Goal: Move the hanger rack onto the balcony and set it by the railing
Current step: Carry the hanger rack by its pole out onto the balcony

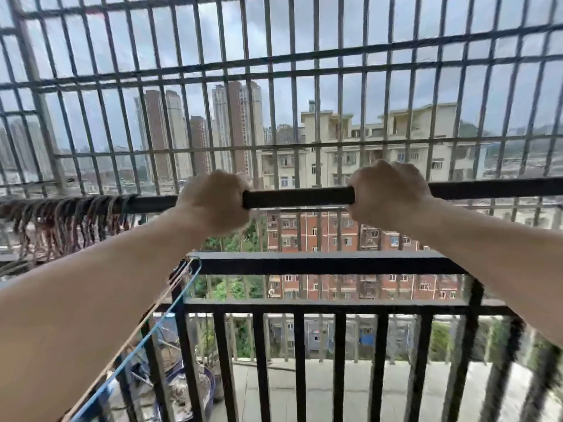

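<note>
Hands grip the hanger rack [298, 197] by its dark top bar: our left hand [213, 202] and right hand [387, 190] are both curled tight around it, a short stretch of bar bare between them. We hold the bar level, above the black balcony railing [329, 264] and before the window grille [274, 71]. Hangers [64, 220] crowd the bar's left end, and one blue hanger [158, 330] leans at the railing's left post.
</note>
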